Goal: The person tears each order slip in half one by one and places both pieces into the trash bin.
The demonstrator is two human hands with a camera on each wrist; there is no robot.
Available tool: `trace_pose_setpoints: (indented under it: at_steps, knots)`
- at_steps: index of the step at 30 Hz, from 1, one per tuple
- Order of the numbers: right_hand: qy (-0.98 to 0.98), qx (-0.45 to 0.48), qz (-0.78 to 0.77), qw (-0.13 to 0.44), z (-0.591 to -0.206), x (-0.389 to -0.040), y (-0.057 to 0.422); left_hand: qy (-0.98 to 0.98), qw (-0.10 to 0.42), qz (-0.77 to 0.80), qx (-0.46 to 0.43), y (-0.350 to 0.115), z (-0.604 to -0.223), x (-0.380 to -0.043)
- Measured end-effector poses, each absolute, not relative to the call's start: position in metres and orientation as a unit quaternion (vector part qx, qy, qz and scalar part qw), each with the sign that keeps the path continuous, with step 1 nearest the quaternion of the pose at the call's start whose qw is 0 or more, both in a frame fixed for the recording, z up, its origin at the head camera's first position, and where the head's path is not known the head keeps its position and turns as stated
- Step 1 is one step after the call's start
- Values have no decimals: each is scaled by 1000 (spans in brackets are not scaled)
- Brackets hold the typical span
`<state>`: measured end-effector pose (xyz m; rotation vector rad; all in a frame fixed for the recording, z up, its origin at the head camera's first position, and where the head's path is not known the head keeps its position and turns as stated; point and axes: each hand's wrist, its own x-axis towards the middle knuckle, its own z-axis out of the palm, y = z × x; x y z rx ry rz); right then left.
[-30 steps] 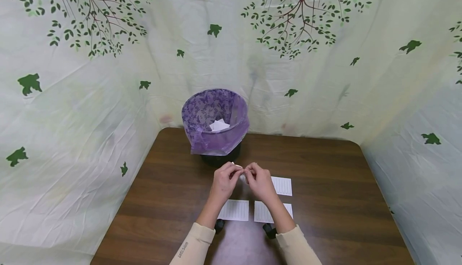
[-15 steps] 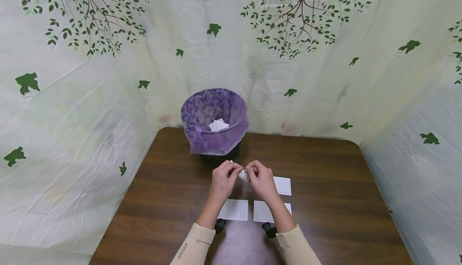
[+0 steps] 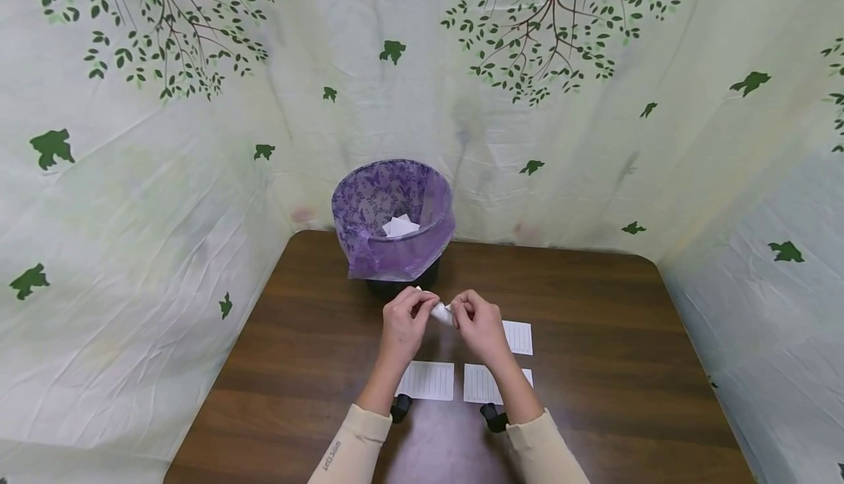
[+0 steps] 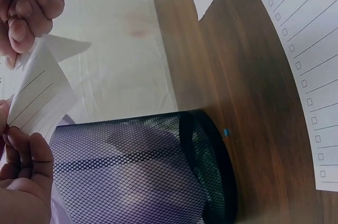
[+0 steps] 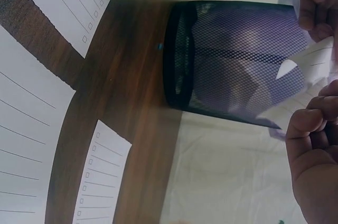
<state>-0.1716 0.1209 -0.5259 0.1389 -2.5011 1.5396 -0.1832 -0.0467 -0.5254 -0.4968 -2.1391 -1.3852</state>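
Observation:
My left hand [image 3: 404,323] and right hand [image 3: 480,325] are close together over the table, just in front of the bin. Between them is a lined sheet of paper [image 3: 442,314], pinched at one side by the left fingertips and at the other by the right. In the left wrist view the paper [image 4: 45,94] looks creased, with a flap bent over near the right hand [image 4: 31,12]. The right wrist view shows a curled corner and a loose part of the paper [image 5: 311,65] hanging toward the bin.
Behind the hands stands a mesh bin [image 3: 402,270] with a purple liner and white paper pieces [image 3: 400,226] inside. Lined sheets lie on the brown table [image 3: 593,337]: one left [image 3: 427,381], one right [image 3: 481,383], another farther back [image 3: 519,337]. A small blue bit [image 4: 226,132] lies beside the bin.
The hands have moved slightly apart, the left one a little left and away from the body. More of the white paper now shows between them.

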Motion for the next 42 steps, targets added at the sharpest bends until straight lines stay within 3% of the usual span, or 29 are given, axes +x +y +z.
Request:
trace_pose_setpoints:
  at_steps: [42]
  knots:
    - [-851,26,513,110,-531,-170,142,-785,299,-523,-146,-79,-521,-185]
